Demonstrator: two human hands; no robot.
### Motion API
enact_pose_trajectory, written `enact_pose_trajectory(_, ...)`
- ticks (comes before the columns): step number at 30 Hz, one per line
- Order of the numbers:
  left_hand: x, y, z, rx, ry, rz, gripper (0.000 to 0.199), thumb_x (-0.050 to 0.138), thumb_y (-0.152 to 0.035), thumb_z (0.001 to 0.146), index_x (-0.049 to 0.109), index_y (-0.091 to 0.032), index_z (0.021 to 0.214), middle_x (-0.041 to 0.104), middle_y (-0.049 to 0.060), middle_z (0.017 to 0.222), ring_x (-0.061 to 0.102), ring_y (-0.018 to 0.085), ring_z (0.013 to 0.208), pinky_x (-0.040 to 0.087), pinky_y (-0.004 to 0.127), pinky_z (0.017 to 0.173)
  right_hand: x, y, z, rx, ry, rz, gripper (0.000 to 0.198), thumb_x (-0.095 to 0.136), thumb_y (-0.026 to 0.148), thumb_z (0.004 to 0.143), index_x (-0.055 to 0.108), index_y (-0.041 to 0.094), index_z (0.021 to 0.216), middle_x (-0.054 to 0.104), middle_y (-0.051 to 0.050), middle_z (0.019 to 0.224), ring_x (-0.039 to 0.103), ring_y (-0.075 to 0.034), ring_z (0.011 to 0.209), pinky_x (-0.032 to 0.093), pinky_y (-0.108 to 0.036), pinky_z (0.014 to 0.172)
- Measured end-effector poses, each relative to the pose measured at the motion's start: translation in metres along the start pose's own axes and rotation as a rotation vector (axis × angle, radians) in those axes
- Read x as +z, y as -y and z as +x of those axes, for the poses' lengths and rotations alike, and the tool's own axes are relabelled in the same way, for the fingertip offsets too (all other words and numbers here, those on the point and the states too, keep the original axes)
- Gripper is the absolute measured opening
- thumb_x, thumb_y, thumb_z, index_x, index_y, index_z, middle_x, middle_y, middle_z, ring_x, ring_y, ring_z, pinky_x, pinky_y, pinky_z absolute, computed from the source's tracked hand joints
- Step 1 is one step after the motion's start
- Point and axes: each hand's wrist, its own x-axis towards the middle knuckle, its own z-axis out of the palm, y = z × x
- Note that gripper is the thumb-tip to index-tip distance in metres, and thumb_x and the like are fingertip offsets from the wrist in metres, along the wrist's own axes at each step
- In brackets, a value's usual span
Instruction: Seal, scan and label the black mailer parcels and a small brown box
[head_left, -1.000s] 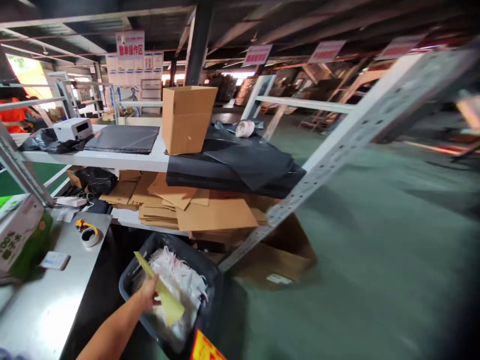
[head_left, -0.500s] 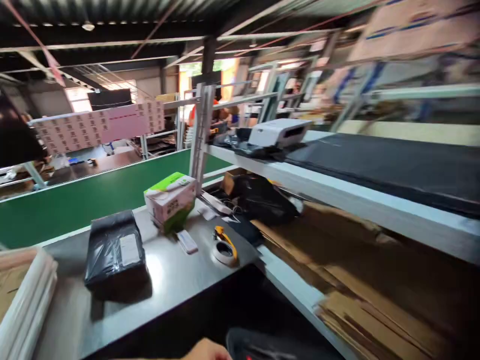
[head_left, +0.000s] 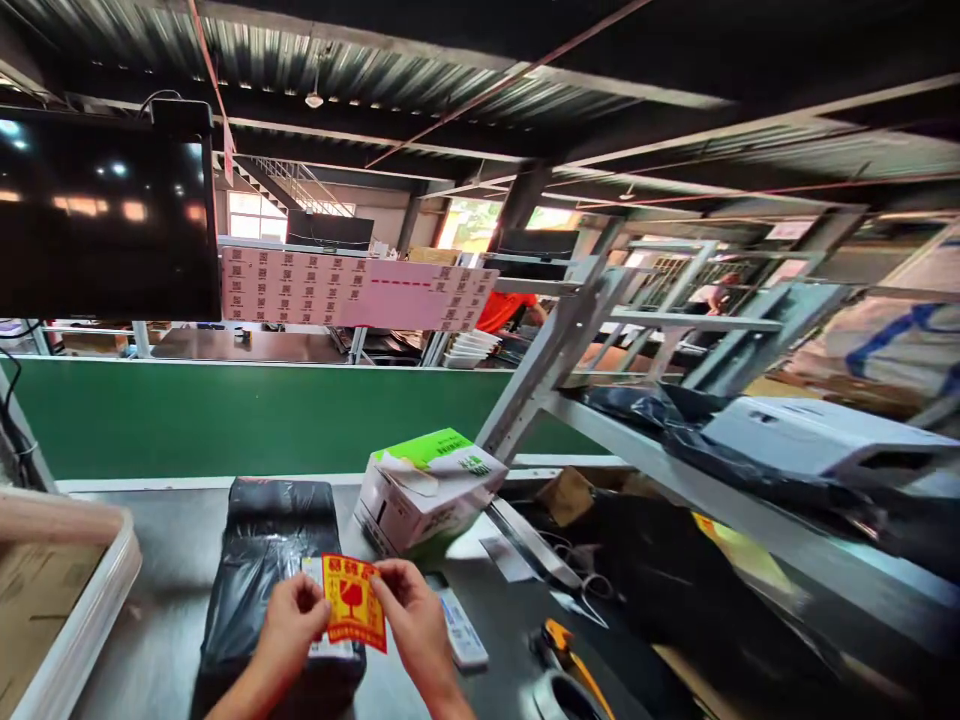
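Note:
A red-and-yellow fragile sticker (head_left: 354,603) with a broken-glass symbol is stretched between my two hands. My left hand (head_left: 294,625) pinches its left edge, and my right hand (head_left: 412,620) grips the upper right corner. Behind and below it lies a parcel wrapped in black plastic (head_left: 255,570), whose white label is partly covered by the sticker. Whether the sticker touches the parcel I cannot tell. Just right of my right hand, a white phone-like object (head_left: 463,630) rests on the metal table (head_left: 161,600).
A white-and-green box (head_left: 435,490) stands behind the parcel. At lower right sits a tape dispenser (head_left: 566,670) with an orange handle. A white bin (head_left: 97,600) holding cardboard is on the left. A shelf on the right carries a white printer (head_left: 817,435). A dark monitor (head_left: 105,215) hangs upper left.
My view has swung left and up, so the parcel now sits nearer the centre. Both hands have come up over the parcel, holding the fragile sticker, where only part of one hand showed before.

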Motion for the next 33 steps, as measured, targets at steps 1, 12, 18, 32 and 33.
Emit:
enact_pose_trajectory(1, -0.010, -0.002, 0.018, 0.009, -0.025, 0.039, 0.026, 0.076, -0.037, 0.071, 0.056, -0.021, 0.072, 0.057, -0.006, 0.055, 0.051, 0.011, 0.049, 0.038, 0.024, 0.051, 0.012, -0.006, 0.019, 0.012, 0.014, -0.026, 0.047, 0.074, 0.065, 0.073, 0.068, 0.020, 0.087, 0.076, -0.008, 0.081, 0.073, -0.026, 0.076, 0.061, -0.036, 0.071)
enact_pose_trajectory(12, -0.030, -0.013, 0.167, -0.160, -0.198, 0.703, 0.025, 0.060, -0.018, 0.095, 0.058, -0.014, 0.119, 0.079, 0.011, 0.103, 0.075, 0.022, 0.100, 0.048, 0.028, 0.081, 0.090, -0.074, 0.177, 0.050, 0.139, -0.400, 0.035, 0.057, 0.022, 0.071, 0.070, 0.019, 0.104, 0.078, -0.006, 0.085, 0.075, -0.024, 0.076, 0.057, -0.032, 0.071)
enact_pose_trajectory(18, -0.021, 0.002, 0.188, -0.269, -0.238, 0.833, 0.029, 0.058, -0.020, 0.098, 0.053, -0.017, 0.127, 0.080, 0.009, 0.110, 0.075, 0.023, 0.106, 0.048, 0.030, 0.081, 0.098, -0.109, 0.206, 0.041, 0.254, -0.518, 0.041, 0.052, 0.018, 0.073, 0.072, 0.020, 0.110, 0.078, -0.003, 0.085, 0.075, -0.024, 0.076, 0.058, -0.033, 0.072)
enact_pose_trajectory(32, 0.004, -0.015, 0.191, -0.325, -0.242, 1.138, 0.035, 0.045, -0.016, 0.102, 0.052, -0.005, 0.135, 0.077, 0.019, 0.117, 0.073, 0.030, 0.113, 0.052, 0.035, 0.089, 0.102, -0.125, 0.211, -0.079, 0.399, -0.678, 0.039, 0.051, 0.012, 0.086, 0.071, 0.015, 0.119, 0.079, -0.011, 0.107, 0.075, -0.024, 0.097, 0.056, -0.031, 0.087)
enact_pose_trajectory(33, 0.007, -0.016, 0.190, -0.323, -0.238, 1.156, 0.038, 0.043, -0.015, 0.102, 0.052, -0.004, 0.137, 0.076, 0.020, 0.118, 0.073, 0.030, 0.113, 0.053, 0.036, 0.090, 0.103, -0.125, 0.209, -0.090, 0.402, -0.702, 0.040, 0.051, 0.011, 0.086, 0.070, 0.015, 0.122, 0.078, -0.013, 0.111, 0.075, -0.025, 0.099, 0.057, -0.032, 0.088)
